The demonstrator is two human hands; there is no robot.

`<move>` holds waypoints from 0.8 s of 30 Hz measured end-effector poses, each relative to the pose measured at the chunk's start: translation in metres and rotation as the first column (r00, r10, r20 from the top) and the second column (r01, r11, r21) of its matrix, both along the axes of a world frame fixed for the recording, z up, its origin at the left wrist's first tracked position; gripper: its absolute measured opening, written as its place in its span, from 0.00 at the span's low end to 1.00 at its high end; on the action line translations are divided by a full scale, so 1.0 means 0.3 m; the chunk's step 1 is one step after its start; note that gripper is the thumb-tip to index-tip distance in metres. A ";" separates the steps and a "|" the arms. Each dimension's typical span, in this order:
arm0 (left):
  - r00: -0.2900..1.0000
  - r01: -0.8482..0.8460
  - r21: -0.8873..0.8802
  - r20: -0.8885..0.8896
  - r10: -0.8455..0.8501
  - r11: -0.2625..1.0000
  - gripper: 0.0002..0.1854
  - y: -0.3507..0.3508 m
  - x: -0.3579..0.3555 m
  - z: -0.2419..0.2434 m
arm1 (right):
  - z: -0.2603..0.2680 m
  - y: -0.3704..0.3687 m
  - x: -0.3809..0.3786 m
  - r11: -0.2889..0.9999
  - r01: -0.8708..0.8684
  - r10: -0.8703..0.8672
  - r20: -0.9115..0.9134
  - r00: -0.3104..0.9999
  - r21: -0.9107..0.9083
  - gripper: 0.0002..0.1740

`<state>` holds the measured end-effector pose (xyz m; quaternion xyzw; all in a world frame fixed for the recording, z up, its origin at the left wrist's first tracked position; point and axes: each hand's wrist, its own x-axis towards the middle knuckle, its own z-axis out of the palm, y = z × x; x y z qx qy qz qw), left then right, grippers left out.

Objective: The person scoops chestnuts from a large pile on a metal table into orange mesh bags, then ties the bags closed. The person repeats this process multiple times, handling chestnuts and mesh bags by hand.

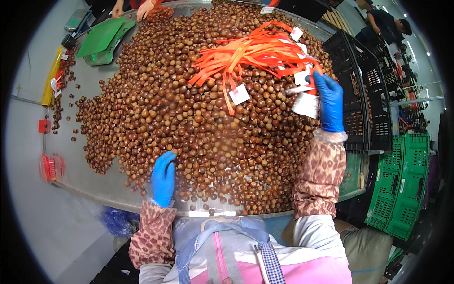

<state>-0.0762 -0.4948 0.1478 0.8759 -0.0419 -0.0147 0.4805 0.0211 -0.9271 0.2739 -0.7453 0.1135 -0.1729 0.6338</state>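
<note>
A broad heap of brown chestnuts [198, 117] covers much of a metal table [74, 170]. My left hand [164, 179], in a blue glove, rests at the near edge of the heap, fingers slightly curled; whether it holds a nut is hidden. My right hand [330, 99], also blue-gloved, pinches the tagged end of an orange mesh strip at the right of the heap. A bundle of orange mesh strips [248, 53] with white tags lies on the nuts, left of that hand. One white tag [239, 94] hangs off the bundle's near side.
Black crates [354, 92] stand at the right, with green crates [397, 188] nearer. A green scoop [103, 39] lies back left, near another person's hands [143, 10] and a filled mesh bag [160, 13]. Red packets [52, 167] lie far left. A person [385, 26] stands back right.
</note>
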 end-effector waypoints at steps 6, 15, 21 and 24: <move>0.963 0.264 -0.263 0.012 -0.270 0.928 0.13 -0.218 0.022 0.101 | 0.080 0.092 -0.086 0.998 -0.022 0.024 0.046 0.999 -0.063 0.14; 0.931 0.351 -0.231 0.195 -0.310 0.908 0.17 -0.293 0.005 0.229 | 0.417 -0.052 -0.076 0.996 -0.088 0.076 0.354 0.932 0.017 0.14; 0.978 0.170 -0.445 0.186 -0.095 0.880 0.38 -0.316 0.082 0.441 | 0.533 0.122 -0.134 0.942 -0.244 0.295 0.221 0.930 -0.231 0.13; 0.907 0.314 -0.508 0.409 -0.096 0.802 0.47 -0.374 0.123 0.549 | 0.523 0.236 -0.159 0.666 -0.508 0.600 -0.013 0.800 -0.547 0.14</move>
